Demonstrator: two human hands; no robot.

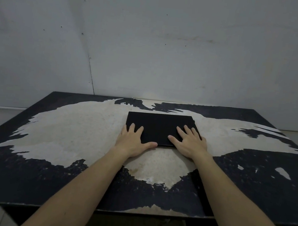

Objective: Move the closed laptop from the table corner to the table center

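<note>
A closed black laptop point(158, 126) lies flat on the worn table point(79, 132), around the middle of its far half. My left hand point(132, 140) rests at the laptop's near left corner, fingers spread on the lid and thumb along the front edge. My right hand point(190, 141) lies flat on the lid's near right part, fingers spread. Both forearms reach in from the bottom of the view.
The tabletop is dark with large pale patches where the surface has peeled. A grey-white wall point(152, 48) stands right behind the table's far edge. The table's near edge point(133, 214) runs across the lower part of the view.
</note>
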